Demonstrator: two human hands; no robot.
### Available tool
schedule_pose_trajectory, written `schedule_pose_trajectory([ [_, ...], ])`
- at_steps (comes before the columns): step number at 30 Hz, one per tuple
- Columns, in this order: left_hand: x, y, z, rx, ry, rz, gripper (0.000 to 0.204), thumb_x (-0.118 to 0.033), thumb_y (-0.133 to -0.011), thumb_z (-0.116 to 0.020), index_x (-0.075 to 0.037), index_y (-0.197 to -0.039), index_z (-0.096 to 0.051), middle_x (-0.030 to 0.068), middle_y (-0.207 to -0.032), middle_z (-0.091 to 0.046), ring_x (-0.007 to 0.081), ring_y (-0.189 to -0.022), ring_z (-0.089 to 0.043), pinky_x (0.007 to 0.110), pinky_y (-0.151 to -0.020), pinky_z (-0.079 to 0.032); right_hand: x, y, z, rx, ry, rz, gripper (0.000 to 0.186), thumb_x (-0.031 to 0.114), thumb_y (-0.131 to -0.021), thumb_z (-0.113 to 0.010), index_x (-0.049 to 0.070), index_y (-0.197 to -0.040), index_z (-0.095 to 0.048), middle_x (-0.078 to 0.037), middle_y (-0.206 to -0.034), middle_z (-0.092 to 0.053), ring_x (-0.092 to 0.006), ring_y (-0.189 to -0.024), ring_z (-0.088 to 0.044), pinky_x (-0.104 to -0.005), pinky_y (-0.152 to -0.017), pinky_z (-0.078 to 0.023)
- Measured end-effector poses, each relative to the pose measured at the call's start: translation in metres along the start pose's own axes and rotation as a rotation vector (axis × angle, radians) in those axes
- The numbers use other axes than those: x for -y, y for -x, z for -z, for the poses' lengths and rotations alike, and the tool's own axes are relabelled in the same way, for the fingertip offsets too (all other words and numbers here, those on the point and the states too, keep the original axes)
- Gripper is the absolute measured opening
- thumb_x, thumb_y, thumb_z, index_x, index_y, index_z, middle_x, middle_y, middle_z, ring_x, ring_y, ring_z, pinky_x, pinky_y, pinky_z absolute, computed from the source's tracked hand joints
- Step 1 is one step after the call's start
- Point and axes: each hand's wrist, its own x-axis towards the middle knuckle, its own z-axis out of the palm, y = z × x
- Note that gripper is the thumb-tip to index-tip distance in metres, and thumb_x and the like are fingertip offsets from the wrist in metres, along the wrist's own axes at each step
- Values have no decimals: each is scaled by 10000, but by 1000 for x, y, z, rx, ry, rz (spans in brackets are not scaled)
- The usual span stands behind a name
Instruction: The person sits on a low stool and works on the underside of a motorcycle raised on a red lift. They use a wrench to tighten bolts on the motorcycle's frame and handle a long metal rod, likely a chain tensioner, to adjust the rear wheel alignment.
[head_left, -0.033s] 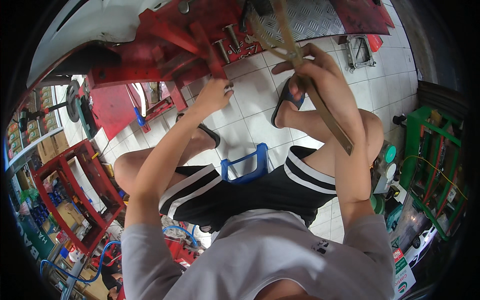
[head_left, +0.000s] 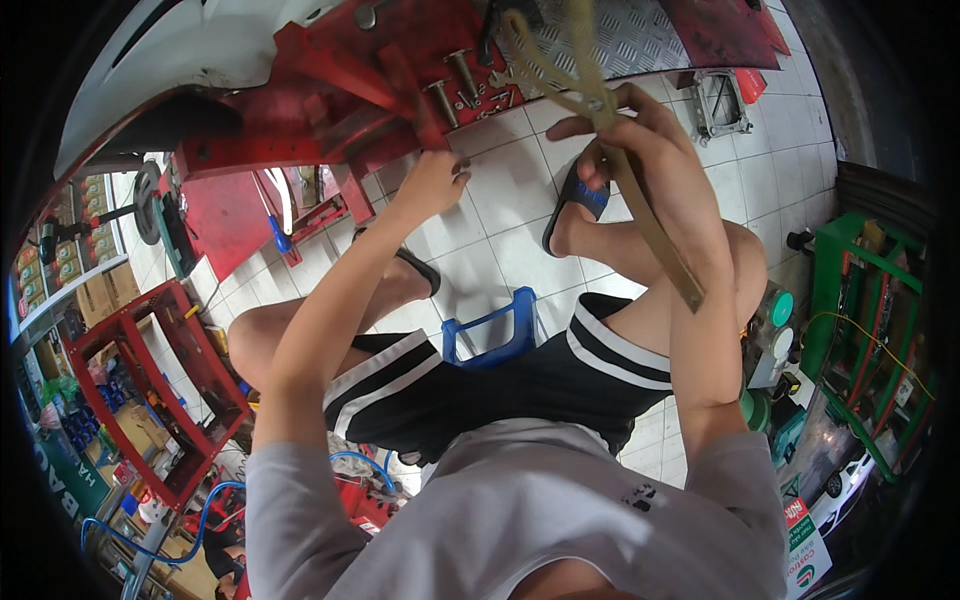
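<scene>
My right hand (head_left: pixel 650 160) grips a long, flat, brass-coloured tool (head_left: pixel 650 235) with forked, jointed arms at its upper end, held beside the steel tread plate (head_left: pixel 650 40). My left hand (head_left: pixel 430 185) is curled just below a red metal post (head_left: pixel 400 85) of the workbench; what, if anything, is in its fingers I cannot make out. Near that post, large bolts (head_left: pixel 460 70) and small metal parts lie on the red bench (head_left: pixel 290 110).
A blue plastic stool (head_left: pixel 480 350) is between my legs. A red frame (head_left: pixel 180 470) and blue hose (head_left: pixel 170 560) lie left; a green rack (head_left: pixel 830 260) stands right. A metal bracket (head_left: pixel 720 110) rests on the white tiles (head_left: pixel 480 200), beyond my right hand.
My right hand and the brass-coloured tool have shifted very slightly. My left hand has moved a little upward.
</scene>
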Motion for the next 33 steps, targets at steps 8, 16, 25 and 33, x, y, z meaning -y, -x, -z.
schedule_pose_trajectory([
  [8, 12, -107, -39, -253, -101, -51, 272, -58, -775, -597, -68, -1034, -678, 191, -983, -660, 370, -945, -619, 446, -832, -497, 15, -9, 26, -83, -257, 203, 290, -33, -783, -382, -108, -1055, -452, -263, -946, -636, -144, -576, -473, -249, -541, -418],
  [16, 12, -130, -35, -154, -317, -173, 267, -32, -759, -559, -75, -992, -681, 164, -907, -664, 355, -885, -626, 461, -781, -502, 13, -12, 26, -108, -170, 137, 300, 20, -838, -366, -66, -1110, -459, -228, -1042, -638, -104, -574, -407, -259, -562, -397],
  [25, 17, -126, -33, -305, -268, -403, 276, 9, -732, -525, -33, -970, -657, 186, -966, -638, 355, -934, -601, 450, -790, -501, 1, -18, 23, -154, -232, 55, 291, 20, -836, -464, -43, -1120, -461, -41, -725, -520, -90, -555, -414, -247, -518, -350],
  [33, -5, -112, -3, -243, -72, -281, 194, -20, -743, -596, -7, -931, -642, 192, -902, -643, 344, -883, -626, 414, -781, -514, 2, -23, 7, -122, -251, 15, 261, 41, -857, -454, -36, -1106, -474, -95, -827, -602, -92, -548, -390, -258, -524, -348],
])
